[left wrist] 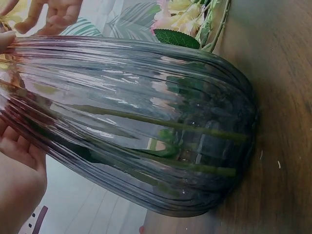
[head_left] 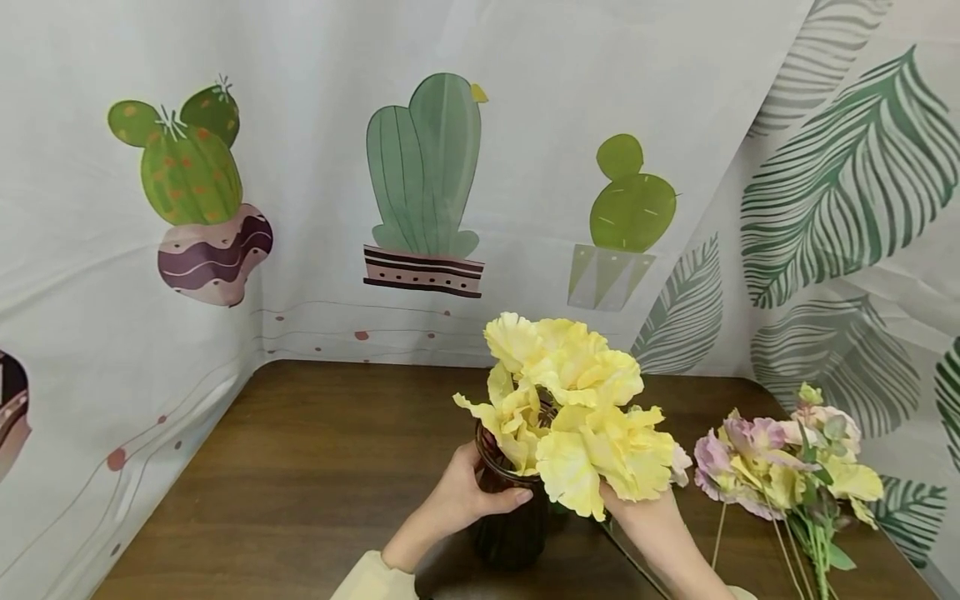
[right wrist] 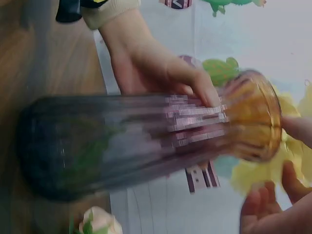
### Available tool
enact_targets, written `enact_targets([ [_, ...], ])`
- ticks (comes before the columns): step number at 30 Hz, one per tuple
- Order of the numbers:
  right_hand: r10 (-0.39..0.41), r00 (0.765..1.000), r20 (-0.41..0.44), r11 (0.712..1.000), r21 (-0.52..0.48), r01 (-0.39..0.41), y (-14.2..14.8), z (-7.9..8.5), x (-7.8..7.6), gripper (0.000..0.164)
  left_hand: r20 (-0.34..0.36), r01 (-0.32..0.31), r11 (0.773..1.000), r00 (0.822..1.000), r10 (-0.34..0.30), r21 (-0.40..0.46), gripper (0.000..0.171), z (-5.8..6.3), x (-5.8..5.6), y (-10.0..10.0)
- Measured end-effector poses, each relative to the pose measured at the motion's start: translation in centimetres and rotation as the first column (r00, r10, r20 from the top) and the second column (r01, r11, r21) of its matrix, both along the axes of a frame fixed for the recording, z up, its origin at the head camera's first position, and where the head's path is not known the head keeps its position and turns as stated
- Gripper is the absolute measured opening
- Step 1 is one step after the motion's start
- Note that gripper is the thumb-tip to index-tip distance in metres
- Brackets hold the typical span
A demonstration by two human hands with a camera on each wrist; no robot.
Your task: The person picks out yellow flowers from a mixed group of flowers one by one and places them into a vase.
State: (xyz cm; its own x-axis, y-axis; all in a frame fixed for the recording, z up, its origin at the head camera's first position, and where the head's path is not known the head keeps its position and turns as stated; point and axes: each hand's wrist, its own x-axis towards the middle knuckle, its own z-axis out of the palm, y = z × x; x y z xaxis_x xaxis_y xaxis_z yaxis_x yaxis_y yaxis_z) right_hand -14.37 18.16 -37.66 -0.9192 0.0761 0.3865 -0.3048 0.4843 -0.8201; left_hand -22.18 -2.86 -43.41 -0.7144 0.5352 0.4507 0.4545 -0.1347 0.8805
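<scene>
A ribbed glass vase (head_left: 510,533), dark at its base and amber at the rim in the right wrist view, stands upright on the table. My left hand (head_left: 459,493) grips it just below the rim, thumb across the near side. Large ruffled yellow flowers (head_left: 588,367) spread above its mouth, and green stems (left wrist: 161,124) show inside through the glass. My right hand (head_left: 648,527) is at the right side of the blooms, its fingers hidden by petals in the head view. In the right wrist view, its loosely bent fingers (right wrist: 261,200) are beside the rim, with one finger reaching the rim.
On the brown table's (head_left: 300,467) right side lies a bunch of pink, purple and yellow flowers (head_left: 787,458) with stems toward me. A pale rose (right wrist: 100,222) lies near the vase, and a thin stem (head_left: 633,557) runs beneath my right arm. Printed cloth (head_left: 315,167) hangs behind.
</scene>
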Motion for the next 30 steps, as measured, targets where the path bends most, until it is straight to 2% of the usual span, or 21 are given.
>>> enact_targets([
  [1,0.011,0.998,0.066,0.998,-0.062,-0.007,0.1,0.2,0.0,0.040,0.001,-0.001,1.000,1.000,0.001,0.000,0.049,0.0,0.0,0.0],
  [2,0.023,0.993,0.119,0.997,-0.080,-0.013,0.4,0.3,0.0,0.043,0.001,0.000,1.000,1.000,0.000,0.001,0.049,0.0,0.0,0.0],
  [3,0.042,0.982,0.187,0.992,-0.125,-0.019,0.6,0.5,0.0,0.045,0.002,-0.001,1.000,1.000,0.001,0.002,0.049,0.0,0.0,0.0],
  [5,0.078,0.964,0.255,0.994,-0.099,-0.054,1.3,0.6,-0.1,0.050,-0.003,0.000,1.000,1.000,0.000,0.005,0.048,-0.1,-0.1,0.1],
  [7,0.132,0.948,0.290,0.990,-0.081,-0.113,2.0,0.6,-0.1,0.052,-0.003,0.003,1.000,1.000,-0.003,0.010,0.048,0.0,-0.1,0.1],
  [10,0.232,0.935,0.266,0.972,-0.037,-0.231,3.2,0.2,-0.4,0.051,0.002,0.010,1.000,1.000,-0.010,0.017,0.048,0.0,-0.1,0.1],
  [12,0.284,0.914,0.291,0.956,-0.016,-0.292,4.1,0.0,-0.6,0.051,-0.003,0.015,1.000,1.000,-0.015,0.025,0.049,0.0,-0.1,0.1],
  [14,0.298,0.896,0.328,0.947,0.020,-0.322,5.0,-0.2,-0.9,0.051,-0.015,0.022,0.999,1.000,-0.022,0.036,0.049,-0.1,-0.1,0.2],
  [17,0.243,0.858,0.453,0.951,0.063,-0.302,6.5,-0.3,-1.1,0.043,-0.034,0.027,0.998,0.999,-0.026,0.049,0.050,-0.1,-0.1,0.2],
  [21,0.106,0.873,0.476,0.948,0.217,-0.234,8.0,-0.5,-1.3,0.023,-0.026,0.014,0.999,1.000,-0.013,0.038,0.050,-0.1,-0.1,0.2],
  [23,0.017,0.896,0.443,0.927,0.329,-0.180,8.7,-0.6,-1.4,0.018,-0.005,0.004,1.000,1.000,-0.004,0.025,0.050,-0.1,-0.1,0.2],
  [25,-0.050,0.898,0.437,0.909,0.392,-0.140,9.5,-0.9,-1.4,0.017,0.008,0.001,1.000,1.000,-0.001,0.018,0.050,-0.1,-0.1,0.3],
  [28,-0.145,0.877,0.458,0.883,0.461,-0.094,11.1,-1.3,-1.2,0.017,0.004,0.011,1.000,1.000,-0.011,0.023,0.050,-0.1,-0.1,0.3],
  [30,-0.194,0.853,0.485,0.857,0.507,-0.093,12.4,-1.5,-1.2,0.016,-0.015,0.019,0.999,1.000,-0.019,0.031,0.050,-0.1,-0.1,0.3],
])
